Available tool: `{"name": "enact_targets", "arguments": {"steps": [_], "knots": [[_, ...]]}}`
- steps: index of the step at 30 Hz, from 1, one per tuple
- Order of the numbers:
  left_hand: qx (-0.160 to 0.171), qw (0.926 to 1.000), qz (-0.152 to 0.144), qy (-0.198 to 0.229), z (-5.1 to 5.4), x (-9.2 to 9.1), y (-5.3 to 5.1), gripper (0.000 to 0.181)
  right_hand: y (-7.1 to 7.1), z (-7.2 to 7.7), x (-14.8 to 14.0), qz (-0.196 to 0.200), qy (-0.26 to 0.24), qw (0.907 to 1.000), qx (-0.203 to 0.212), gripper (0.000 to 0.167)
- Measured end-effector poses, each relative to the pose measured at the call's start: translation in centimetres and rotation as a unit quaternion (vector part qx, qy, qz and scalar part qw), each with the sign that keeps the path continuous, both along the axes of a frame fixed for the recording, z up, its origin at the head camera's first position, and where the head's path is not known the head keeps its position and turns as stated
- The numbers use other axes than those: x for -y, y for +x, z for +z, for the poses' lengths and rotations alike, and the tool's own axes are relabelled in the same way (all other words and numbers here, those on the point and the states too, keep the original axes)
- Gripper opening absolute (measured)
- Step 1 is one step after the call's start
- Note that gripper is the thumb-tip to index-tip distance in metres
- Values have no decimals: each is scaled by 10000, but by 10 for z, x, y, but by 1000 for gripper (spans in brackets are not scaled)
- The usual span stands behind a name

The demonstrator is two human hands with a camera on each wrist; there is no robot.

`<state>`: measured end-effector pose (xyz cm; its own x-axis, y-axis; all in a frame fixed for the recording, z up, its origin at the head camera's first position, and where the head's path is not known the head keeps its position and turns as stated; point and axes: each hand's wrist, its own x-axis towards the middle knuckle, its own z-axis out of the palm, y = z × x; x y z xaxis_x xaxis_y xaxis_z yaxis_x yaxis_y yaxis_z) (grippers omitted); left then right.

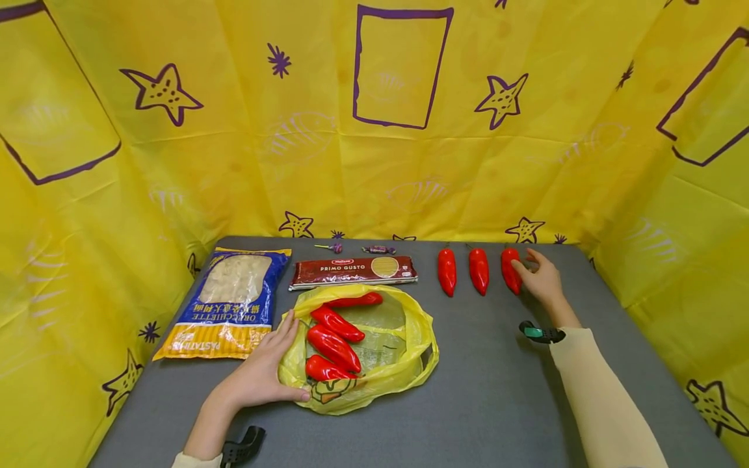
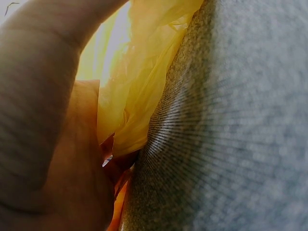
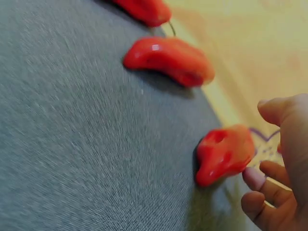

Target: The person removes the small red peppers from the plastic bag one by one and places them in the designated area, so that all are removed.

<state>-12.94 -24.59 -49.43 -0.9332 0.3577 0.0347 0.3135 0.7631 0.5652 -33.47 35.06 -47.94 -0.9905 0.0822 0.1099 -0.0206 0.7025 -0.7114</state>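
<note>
A yellow plastic bag [image 1: 418,364] lies with its mouth spread, and several glossy red chili peppers [image 1: 333,348] are inside. My left hand [image 1: 266,370] rests against the bag's left side, fingers extended along it and thumb at the front rim. In the left wrist view, yellow plastic [image 2: 139,91] shows beside the hand. Three more red peppers stand in a row at the back right: a left one [image 1: 447,272], a middle one [image 1: 478,272] and a right one [image 1: 511,270]. My right hand [image 1: 541,279] reaches the rightmost pepper [image 3: 224,154], its thumb and fingers spread apart around it.
Left of the bag lies a blue and yellow pasta packet [image 1: 228,305]. Behind the bag are a dark red spaghetti packet [image 1: 354,270], a lollipop [image 1: 335,247] and a wrapped candy [image 1: 379,249]. Yellow patterned cloth [image 1: 398,169] encloses the grey table [image 1: 480,403] at the back and sides.
</note>
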Motion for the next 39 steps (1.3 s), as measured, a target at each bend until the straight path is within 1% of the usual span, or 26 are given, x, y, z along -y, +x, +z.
{"name": "enact_targets", "arguments": {"steps": [3,9,13,17,21,24,28,30,34,36,39], "knots": [[9,10000,-2,0,0,0,0,140,9,8,6,-11,-1,9998,-193,77],[16,10000,-25,-7,-2,1,0,140,28,29,20,-56,-270,9982,-540,75],[10,10000,-23,12,-1,1,1,139,37,37,29,-81,-100,9967,-805,73],[31,10000,-14,22,0,0,1,139,40,36,31,-145,54,9944,-1042,69],[122,9999,12,17,-1,0,2,139,44,28,33,-179,39,9946,-1022,68],[166,9999,23,11,-1,0,2,139,52,25,43,-170,2,9941,-1072,67],[140,9999,10,0,-2,1,2,139,67,29,69,81,-232,9902,-1375,62],[118,9999,9,-16,-2,1,2,139,75,32,87,336,-408,9868,-1529,60],[87,10000,10,-41,-1,1,1,139,92,39,123,912,-717,9768,-1798,57],[92,9999,7,-41,-1,1,0,139,102,42,141,1191,-776,9722,-1863,57],[117,9999,-6,-28,-1,1,-1,139,116,46,167,1578,-854,9670,-1810,57]]}}
